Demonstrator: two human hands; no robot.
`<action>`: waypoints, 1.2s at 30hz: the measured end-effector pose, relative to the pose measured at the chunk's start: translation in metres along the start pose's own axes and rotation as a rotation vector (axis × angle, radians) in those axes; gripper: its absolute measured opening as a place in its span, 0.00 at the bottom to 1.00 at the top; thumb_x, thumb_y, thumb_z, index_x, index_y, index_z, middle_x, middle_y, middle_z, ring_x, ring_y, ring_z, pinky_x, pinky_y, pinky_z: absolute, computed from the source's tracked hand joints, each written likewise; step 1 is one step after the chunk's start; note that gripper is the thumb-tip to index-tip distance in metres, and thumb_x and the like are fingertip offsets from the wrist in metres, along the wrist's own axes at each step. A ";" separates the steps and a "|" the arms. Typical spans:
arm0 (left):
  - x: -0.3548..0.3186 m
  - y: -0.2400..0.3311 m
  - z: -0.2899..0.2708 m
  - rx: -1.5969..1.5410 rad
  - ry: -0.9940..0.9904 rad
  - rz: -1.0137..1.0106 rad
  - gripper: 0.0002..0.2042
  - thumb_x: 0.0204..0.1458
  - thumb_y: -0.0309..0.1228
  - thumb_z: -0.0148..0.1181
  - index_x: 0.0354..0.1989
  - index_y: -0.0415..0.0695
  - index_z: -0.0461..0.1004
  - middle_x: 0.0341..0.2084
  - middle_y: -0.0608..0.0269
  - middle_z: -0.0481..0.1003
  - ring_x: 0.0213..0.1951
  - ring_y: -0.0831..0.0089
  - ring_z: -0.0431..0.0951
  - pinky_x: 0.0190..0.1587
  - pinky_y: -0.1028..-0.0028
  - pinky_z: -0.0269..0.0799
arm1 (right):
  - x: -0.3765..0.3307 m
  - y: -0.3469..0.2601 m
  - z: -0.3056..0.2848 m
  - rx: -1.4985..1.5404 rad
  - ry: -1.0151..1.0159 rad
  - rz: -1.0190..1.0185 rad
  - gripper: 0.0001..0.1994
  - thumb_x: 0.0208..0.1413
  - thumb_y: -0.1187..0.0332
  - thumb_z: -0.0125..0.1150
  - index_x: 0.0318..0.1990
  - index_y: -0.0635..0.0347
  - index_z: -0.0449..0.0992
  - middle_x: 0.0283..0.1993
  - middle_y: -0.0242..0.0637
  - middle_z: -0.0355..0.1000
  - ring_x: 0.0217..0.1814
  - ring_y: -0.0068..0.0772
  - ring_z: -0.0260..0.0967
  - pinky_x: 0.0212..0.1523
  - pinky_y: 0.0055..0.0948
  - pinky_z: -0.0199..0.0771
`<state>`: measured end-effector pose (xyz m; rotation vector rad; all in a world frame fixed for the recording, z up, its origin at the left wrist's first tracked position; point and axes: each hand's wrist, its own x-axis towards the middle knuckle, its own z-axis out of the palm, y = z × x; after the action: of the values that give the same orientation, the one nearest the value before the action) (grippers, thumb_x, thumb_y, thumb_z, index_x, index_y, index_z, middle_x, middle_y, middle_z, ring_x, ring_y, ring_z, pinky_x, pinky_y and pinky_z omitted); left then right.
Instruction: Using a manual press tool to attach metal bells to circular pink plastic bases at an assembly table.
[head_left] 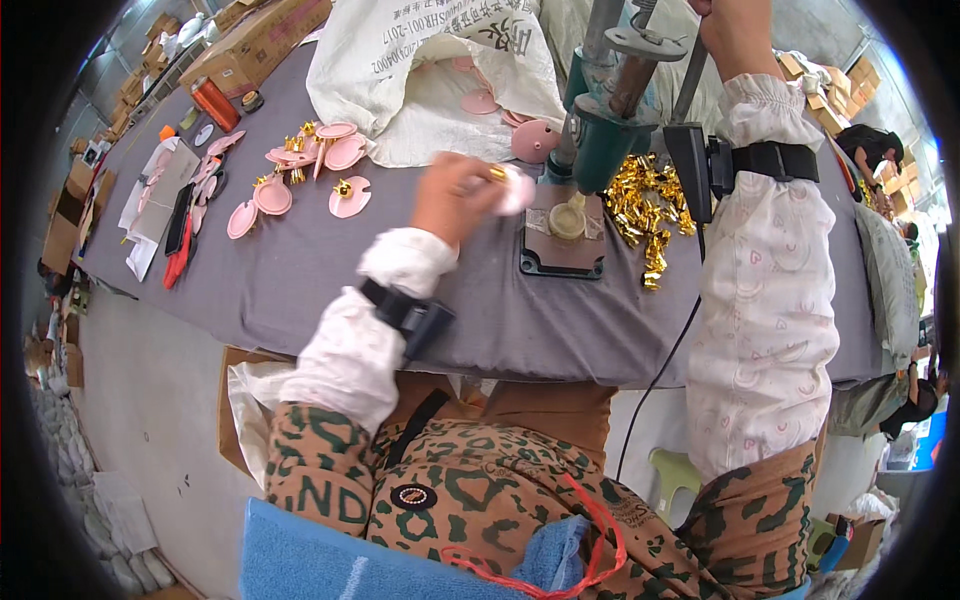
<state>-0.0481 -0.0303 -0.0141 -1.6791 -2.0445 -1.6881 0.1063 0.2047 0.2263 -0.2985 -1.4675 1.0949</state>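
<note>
Over grey-clothed counter, cartons beyond, beside green press: pinching pink disc in left hand; cannot tell grip of right hand.

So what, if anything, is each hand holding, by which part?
Left hand: pink disc, by its left side, blurred. Right hand: at the lever; its grip is cut off.

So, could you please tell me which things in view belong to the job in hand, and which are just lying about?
Apparently for the job:
pink disc in the left hand
green press, right hand at its lever
gold pieces

Apparently just lying about:
orange cylinder
black phone-like object
cardboard box
</note>
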 end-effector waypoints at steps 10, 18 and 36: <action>-0.009 0.034 0.079 -0.032 -0.222 -0.125 0.24 0.37 0.32 0.69 0.45 0.40 0.68 0.37 0.55 0.74 0.40 0.64 0.76 0.44 0.69 0.70 | -0.008 -0.016 0.008 -0.021 0.036 0.072 0.12 0.55 0.66 0.47 0.41 0.61 0.72 0.18 0.28 0.62 0.15 0.17 0.57 0.11 0.16 0.47; -0.024 0.044 0.033 -0.027 -0.252 -0.157 0.33 0.36 0.33 0.70 0.53 0.40 0.64 0.43 0.57 0.74 0.50 0.62 0.67 0.53 0.68 0.63 | -0.167 -0.054 -0.034 -0.055 0.083 -0.463 0.10 0.59 0.71 0.45 0.37 0.70 0.70 0.33 0.44 0.71 0.33 0.37 0.70 0.35 0.34 0.72; -0.016 0.043 0.079 -0.102 -0.178 -0.215 0.29 0.40 0.34 0.67 0.52 0.40 0.64 0.38 0.51 0.75 0.43 0.54 0.73 0.46 0.63 0.68 | -0.040 -0.056 0.001 0.062 -0.023 0.055 0.14 0.56 0.73 0.46 0.46 0.70 0.72 0.27 0.31 0.66 0.24 0.22 0.64 0.17 0.17 0.56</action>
<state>0.0344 0.0075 -0.0270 -1.7545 -2.3329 -1.7908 0.1381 0.1453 0.2431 -0.2847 -1.4502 1.1897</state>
